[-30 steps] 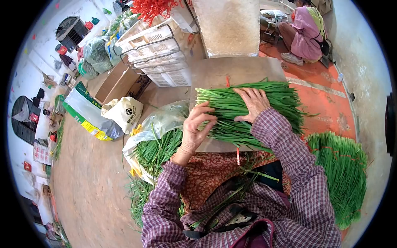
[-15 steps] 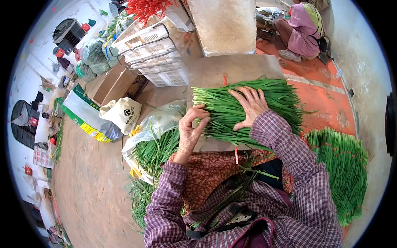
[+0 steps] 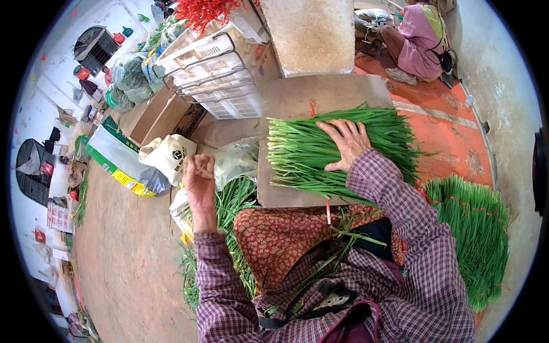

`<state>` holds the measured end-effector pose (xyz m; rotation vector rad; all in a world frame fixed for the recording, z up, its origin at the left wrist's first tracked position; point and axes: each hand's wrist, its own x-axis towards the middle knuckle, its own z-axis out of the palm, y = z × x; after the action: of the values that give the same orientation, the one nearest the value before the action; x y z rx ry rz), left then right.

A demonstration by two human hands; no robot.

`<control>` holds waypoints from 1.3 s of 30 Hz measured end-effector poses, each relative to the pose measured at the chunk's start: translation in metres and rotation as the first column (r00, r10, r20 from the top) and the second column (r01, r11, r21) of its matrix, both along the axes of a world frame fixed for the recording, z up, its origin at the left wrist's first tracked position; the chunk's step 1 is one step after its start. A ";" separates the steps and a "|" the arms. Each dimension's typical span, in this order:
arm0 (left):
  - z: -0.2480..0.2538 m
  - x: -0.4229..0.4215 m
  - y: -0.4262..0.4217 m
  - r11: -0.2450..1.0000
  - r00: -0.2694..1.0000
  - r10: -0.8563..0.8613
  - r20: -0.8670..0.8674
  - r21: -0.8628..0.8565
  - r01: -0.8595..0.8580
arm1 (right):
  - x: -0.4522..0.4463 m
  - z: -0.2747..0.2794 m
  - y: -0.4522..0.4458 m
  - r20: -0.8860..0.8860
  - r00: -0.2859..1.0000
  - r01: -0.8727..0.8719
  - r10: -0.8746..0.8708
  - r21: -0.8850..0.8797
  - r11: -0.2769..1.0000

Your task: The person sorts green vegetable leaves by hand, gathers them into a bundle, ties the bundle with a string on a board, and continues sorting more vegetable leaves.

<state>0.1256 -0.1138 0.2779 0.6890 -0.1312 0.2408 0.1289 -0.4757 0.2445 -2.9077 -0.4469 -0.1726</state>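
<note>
A thick layer of green garlic chives lies across a board in front of me, pale ends to the left. My right hand rests on it, fingers spread and palm down. A red tie sticks out below the chives, its other end showing above them. My left hand is raised off to the left, fingers curled, near a white cloth bag. Whatever it may hold is too small to make out. Below it, loose chives spill from a clear plastic bag.
Tied chive bundles stand on the orange floor at right. White crates are stacked beyond the board, beside a cardboard box. Red ties hang at the top. Another person squats at the far right.
My left hand has left the pale ends of the chives and moved left, over the plastic bag. My right hand stays almost still on the chives.
</note>
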 end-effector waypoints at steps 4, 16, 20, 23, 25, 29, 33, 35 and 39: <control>0.044 -0.034 0.016 0.335 0.954 -0.227 -0.195 0.904 0.265 | 0.000 0.001 0.000 -0.004 1.000 -0.008 0.008 0.010 1.000; 0.016 -0.030 -0.143 -0.590 0.784 -0.603 0.150 0.577 -0.565 | 0.000 0.010 0.001 -0.048 0.999 0.011 -0.011 0.004 1.000; 0.010 -0.011 -0.154 -0.625 0.788 -0.577 0.215 0.506 -0.595 | -0.001 0.014 0.004 -0.070 0.997 0.021 -0.022 -0.017 1.000; 0.012 0.007 -0.165 -0.632 0.769 -0.587 0.254 0.450 -0.631 | -0.001 0.012 0.003 -0.057 0.998 0.018 -0.020 -0.043 0.999; 0.010 0.019 -0.170 -0.623 0.758 -0.593 0.273 0.441 -0.646 | 0.001 0.007 0.000 -0.025 1.000 0.017 -0.018 -0.050 0.999; 0.003 0.028 -0.171 -0.553 0.803 -0.550 0.231 0.620 -0.557 | -0.010 0.014 -0.006 0.124 0.992 -0.011 0.008 0.025 1.000; -0.003 0.027 -0.168 -0.453 0.788 -0.542 0.292 0.688 -0.567 | -0.064 0.029 -0.011 0.439 0.891 -0.163 0.114 0.075 0.984; -0.005 0.030 -0.168 -0.411 0.755 -0.551 0.356 0.672 -0.617 | -0.092 0.019 -0.005 0.464 0.860 -0.285 0.213 0.091 0.954; -0.003 0.030 -0.168 -0.403 0.752 -0.556 0.356 0.675 -0.618 | -0.127 -0.027 0.013 0.360 0.883 -0.380 0.302 0.171 0.909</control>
<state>0.1553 -0.2816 0.2745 2.6357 -1.3131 0.4431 0.0024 -0.4627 0.2171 -2.5148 -0.9199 -0.6140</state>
